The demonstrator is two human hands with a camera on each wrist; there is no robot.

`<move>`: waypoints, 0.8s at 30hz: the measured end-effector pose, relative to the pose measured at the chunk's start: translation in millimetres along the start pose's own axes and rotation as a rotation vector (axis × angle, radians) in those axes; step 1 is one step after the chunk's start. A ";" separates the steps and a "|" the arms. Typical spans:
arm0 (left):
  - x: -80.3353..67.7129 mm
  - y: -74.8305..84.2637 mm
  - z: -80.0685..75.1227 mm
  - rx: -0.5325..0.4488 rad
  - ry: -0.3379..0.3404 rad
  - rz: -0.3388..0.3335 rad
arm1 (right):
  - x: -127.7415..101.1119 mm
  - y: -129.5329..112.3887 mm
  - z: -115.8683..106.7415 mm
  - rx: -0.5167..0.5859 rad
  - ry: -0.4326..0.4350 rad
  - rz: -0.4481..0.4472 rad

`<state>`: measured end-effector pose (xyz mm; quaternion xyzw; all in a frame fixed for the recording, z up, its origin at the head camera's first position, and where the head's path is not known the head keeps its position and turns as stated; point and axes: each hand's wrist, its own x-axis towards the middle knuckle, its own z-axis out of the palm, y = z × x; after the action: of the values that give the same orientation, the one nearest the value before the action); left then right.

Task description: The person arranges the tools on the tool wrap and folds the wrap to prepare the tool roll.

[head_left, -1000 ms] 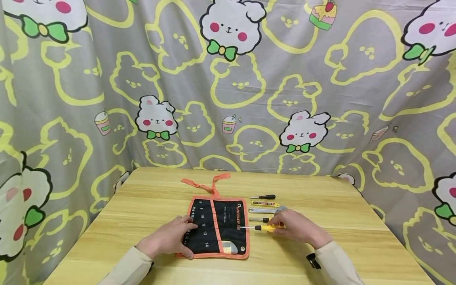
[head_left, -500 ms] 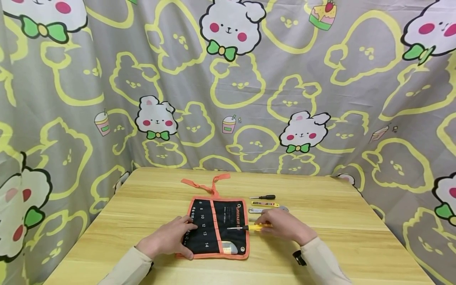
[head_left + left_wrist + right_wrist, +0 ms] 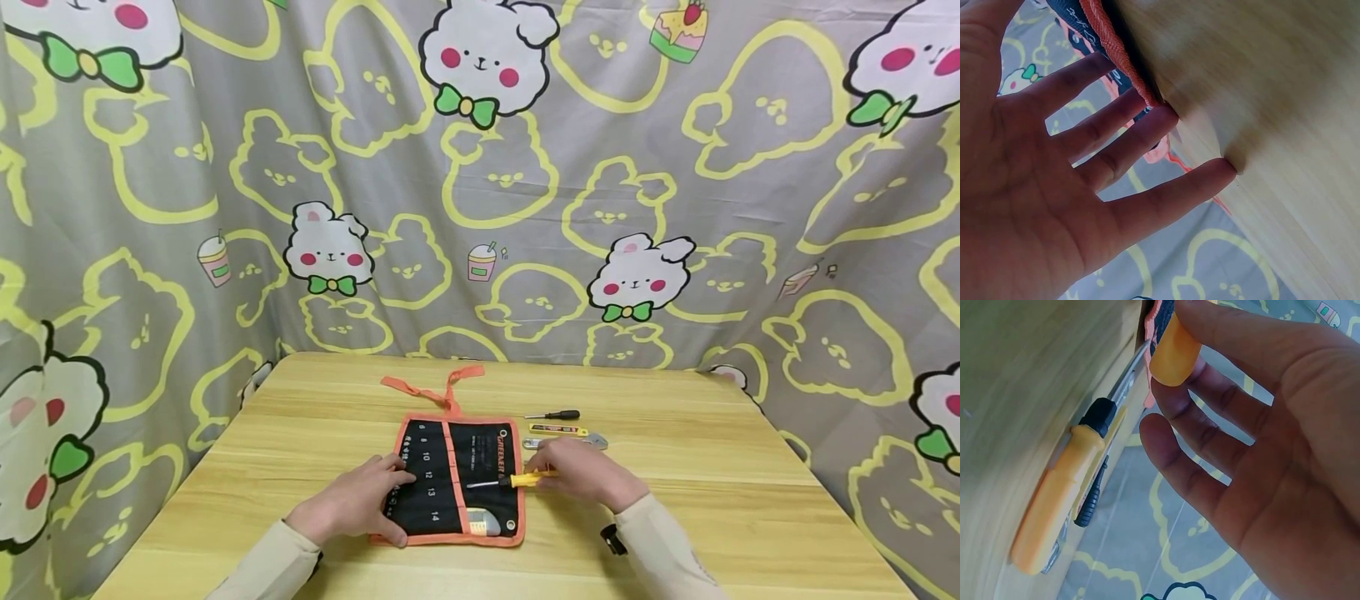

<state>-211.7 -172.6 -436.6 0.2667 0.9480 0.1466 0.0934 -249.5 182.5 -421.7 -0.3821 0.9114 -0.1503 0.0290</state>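
A black tool pouch (image 3: 487, 450) with orange trim and printed numbers lies spread on the table. My left hand (image 3: 356, 500) rests on its left edge, fingers fairly straight; the left wrist view shows fingertips by the orange trim (image 3: 1113, 47) and on the wood. With my right hand (image 3: 581, 473) I pinch the yellow handle of a flat-bladed screwdriver (image 3: 525, 480); its shaft lies over the pouch's right half, pointing left. A grey-and-yellow piece (image 3: 483, 522) shows in a lower pocket. In the right wrist view, a second yellow-handled screwdriver (image 3: 1057, 500) lies beneath my hand.
Right of the pouch lie a black-handled screwdriver (image 3: 562, 414), a flat yellow tool (image 3: 558, 430) with a dark label and an adjustable wrench (image 3: 592, 440), partly behind my right hand. Orange ties (image 3: 450, 392) extend from the pouch's far edge. A patterned curtain (image 3: 480, 250) surrounds the wooden table (image 3: 712, 467).
My right hand has moved left with the yellow screwdriver, bringing its shaft from the pouch's right edge over the right half. My left hand has stayed in place.
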 end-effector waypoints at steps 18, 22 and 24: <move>-1.0 -0.1 -0.4 -0.011 0.002 0.004 | 6.1 -6.8 9.6 0.006 0.009 -0.016; -1.3 0.4 -0.6 -0.010 0.003 0.008 | 6.8 -8.7 11.6 -0.006 0.006 -0.015; -1.3 0.6 -0.7 -0.012 0.004 0.008 | 7.3 -9.5 12.8 -0.008 0.007 -0.018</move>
<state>-210.5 -173.0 -435.6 0.2697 0.9462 0.1530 0.0925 -245.9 167.8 -430.7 -0.3898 0.9086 -0.1482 0.0229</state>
